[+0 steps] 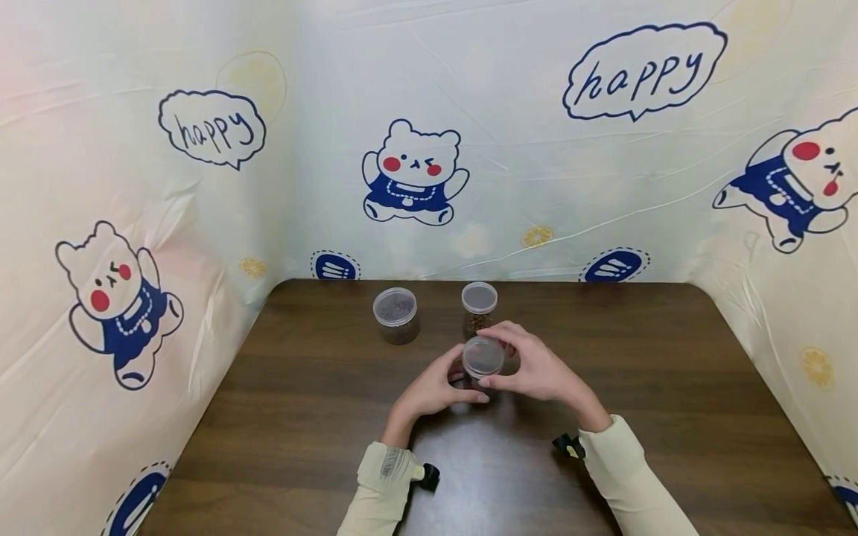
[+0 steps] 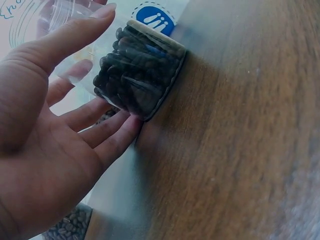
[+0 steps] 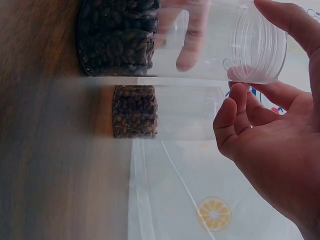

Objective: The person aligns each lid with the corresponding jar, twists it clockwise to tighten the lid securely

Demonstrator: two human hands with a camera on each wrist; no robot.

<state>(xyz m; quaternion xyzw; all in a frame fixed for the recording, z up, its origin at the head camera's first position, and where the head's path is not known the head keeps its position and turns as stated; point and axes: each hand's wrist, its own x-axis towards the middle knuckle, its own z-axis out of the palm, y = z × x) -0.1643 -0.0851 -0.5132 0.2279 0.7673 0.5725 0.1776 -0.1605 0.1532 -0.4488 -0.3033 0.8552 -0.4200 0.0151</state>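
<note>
A clear screw-lid jar (image 3: 195,40) stands on the table, its lower part filled with dark coffee beans (image 2: 140,70). My left hand (image 1: 436,383) holds it around the side, thumb in front and fingers behind. At the top, my right hand (image 1: 532,365) grips the translucent lid (image 1: 483,356) between thumb and fingers. Just behind is a second slim jar (image 3: 135,112) with browner beans, close to my right fingertips in the head view. A wider lidded jar (image 1: 397,316) of dark beans stands to the left, farther back.
The brown wooden table (image 1: 302,432) runs back to a printed cloth backdrop (image 1: 516,186), which also hangs along both sides. Small black devices sit at the left cuff (image 1: 427,477) and right cuff (image 1: 568,447).
</note>
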